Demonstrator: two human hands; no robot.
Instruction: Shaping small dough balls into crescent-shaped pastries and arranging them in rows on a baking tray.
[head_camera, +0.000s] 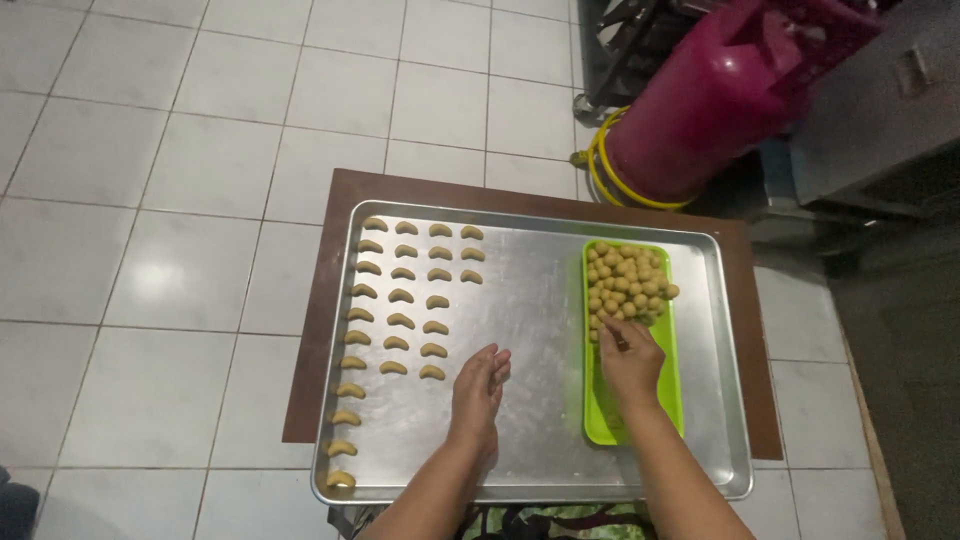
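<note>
**Hands at the dough tray on a metal baking sheet**

A large metal baking sheet (540, 300) lies on a brown tabletop (335, 200) that stands on a white tiled floor (180, 150). Along the sheet's left side sit rows of crescent-shaped dough pieces (400, 296): one long row runs down the left edge to the near left corner, with three shorter rows beside it toward the far left corner.

On the right side of the sheet lies a bright green rectangular tray (665, 395). Its far end is heaped with small round dough balls (628, 280); its near end is bare.

The right hand (632, 362) rests over the green tray, just at the near edge of the heap, its fingertips pinched together on a small bit of dough. The left hand (478, 390) hovers over the bare middle of the sheet, near the sheet's front edge, its fingers loosely apart and slightly curled, holding nothing that can be seen.

Beyond the tabletop's far right corner stands a magenta gas cylinder (720, 90) with a yellow hose (600, 170) coiled at its base.
</note>
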